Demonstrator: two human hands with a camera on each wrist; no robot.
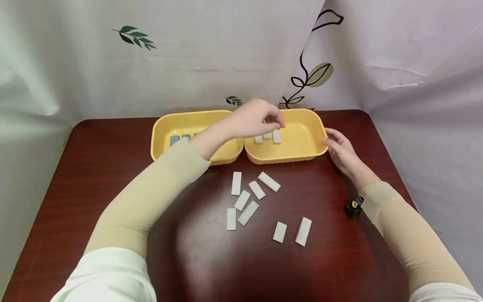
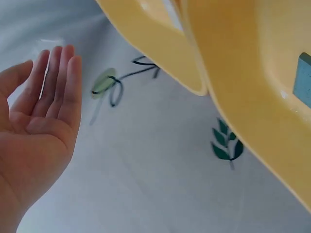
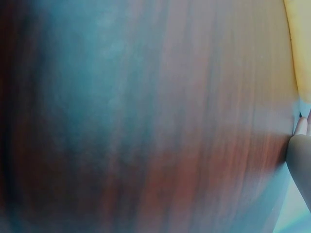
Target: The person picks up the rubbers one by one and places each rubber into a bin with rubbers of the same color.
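Observation:
My left hand (image 1: 258,117) hovers over the right yellow tray (image 1: 290,159), its fingers bent loosely with nothing between them. The left wrist view has the same hand (image 2: 46,116) with its fingers relaxed and its palm bare. White rectangular blocks (image 1: 276,137) lie in that tray's left part, below the hand. At the tray's right end my right hand (image 1: 343,153) holds the rim, thumb over the edge and fingers along the outside. Only a bit of the right hand (image 3: 301,145) enters the right wrist view, close to the tray wall (image 3: 301,53).
A second yellow tray (image 1: 160,121) adjoins on the left, partly covered by the left forearm, with blue-grey blocks (image 1: 174,139) inside. Several white blocks (image 1: 249,213) are scattered on the dark red table (image 1: 181,268). A pale curtain (image 1: 188,63) hangs behind. A small black device (image 1: 354,206) sits beside the right wrist.

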